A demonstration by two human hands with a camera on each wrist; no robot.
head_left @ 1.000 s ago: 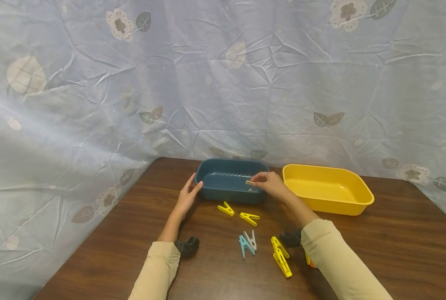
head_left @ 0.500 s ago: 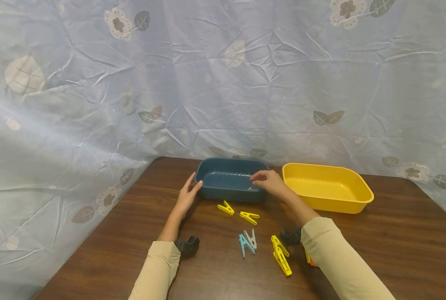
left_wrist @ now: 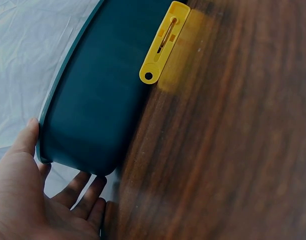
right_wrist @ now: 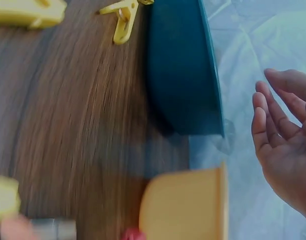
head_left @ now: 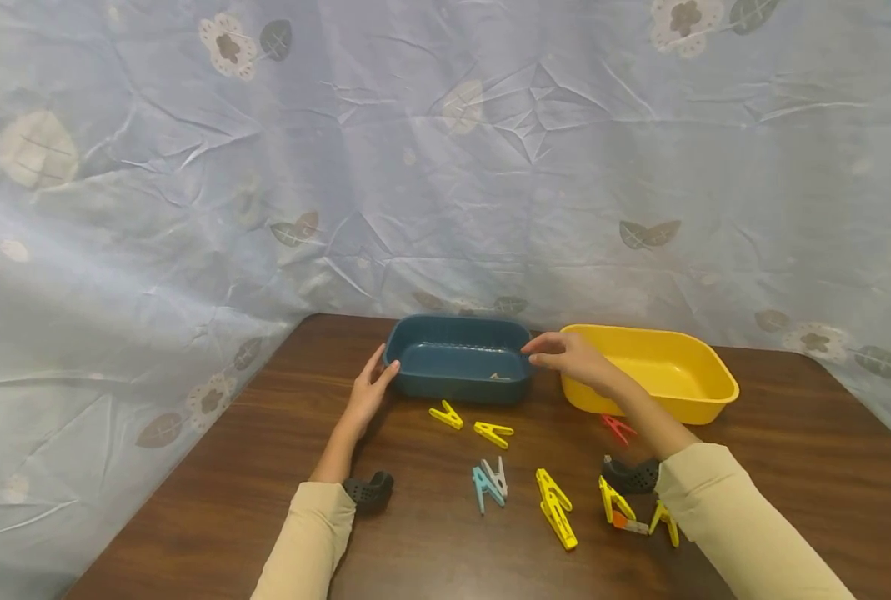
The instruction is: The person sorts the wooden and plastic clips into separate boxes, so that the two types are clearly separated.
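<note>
My left hand holds the near left corner of a dark blue tub, the thumb against its rim and the fingers around its end wall. Small pale pegs lie inside near its right end, too small to tell apart. My right hand holds nothing, its fingers loosely bent, between the blue tub and a yellow tub. In front of the blue tub lie yellow clothespins, one to the left and another beside it.
A blue clothespin and a grey clothespin lie mid-table. Nearer are yellow clothespins, others by an orange-and-white item. A red clothespin lies before the yellow tub. A patterned curtain hangs behind.
My right hand has let go of a small pale peg inside the blue tub and moved right, out past its rim. The left hand keeps its place on the tub.
</note>
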